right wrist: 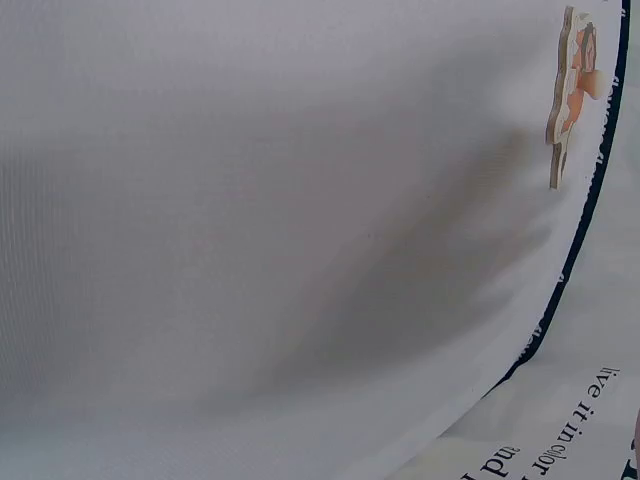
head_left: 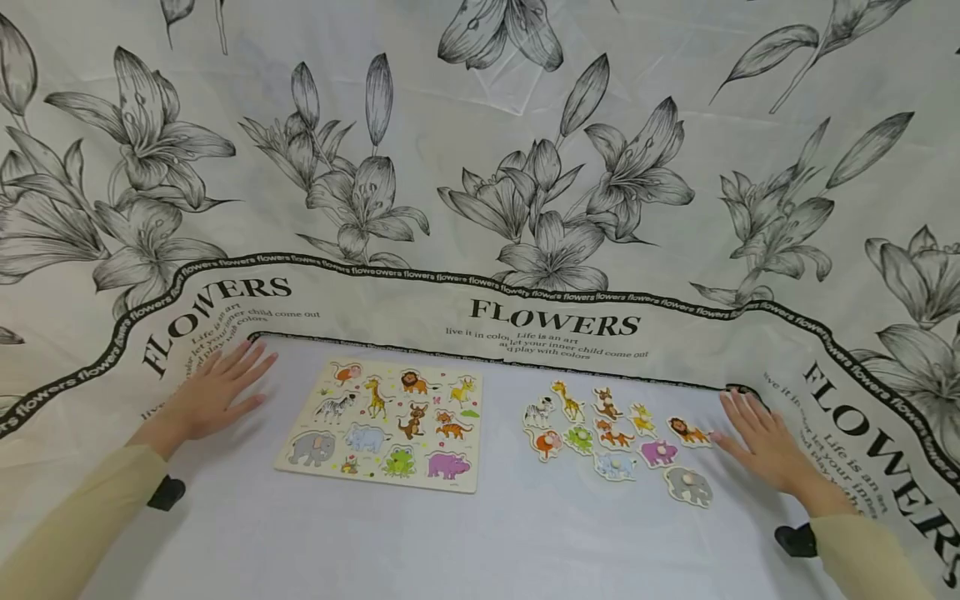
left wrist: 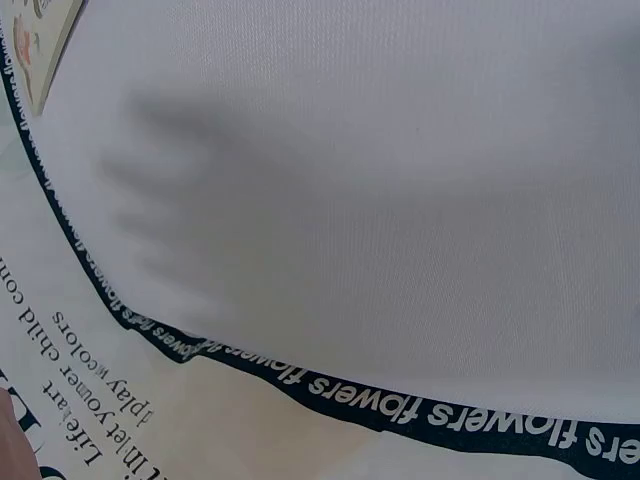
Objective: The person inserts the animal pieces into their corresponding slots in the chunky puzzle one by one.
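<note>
My left hand (head_left: pixel 213 394) is held with fingers straight and spread, left of an animal puzzle board (head_left: pixel 378 427). The right hand (head_left: pixel 767 442) is likewise spread, its thumb tip close to the lion piece (head_left: pixel 687 431). Neither hand holds anything. Loose animal pieces lie to the board's right, among them a zebra (head_left: pixel 538 412), a giraffe (head_left: pixel 567 401), a purple hippo (head_left: pixel 658 452) and a grey elephant (head_left: pixel 688 487). In the right wrist view a knobbed wooden piece (right wrist: pixel 572 95) shows edge-on. A corner of the board (left wrist: pixel 45 50) appears in the left wrist view.
A white tabletop (head_left: pixel 480 542) carries the board and pieces. Behind and around it hangs a floral cloth (head_left: pixel 405 304) with a dark lettered border. Hand shadows fall on the white surface in both wrist views.
</note>
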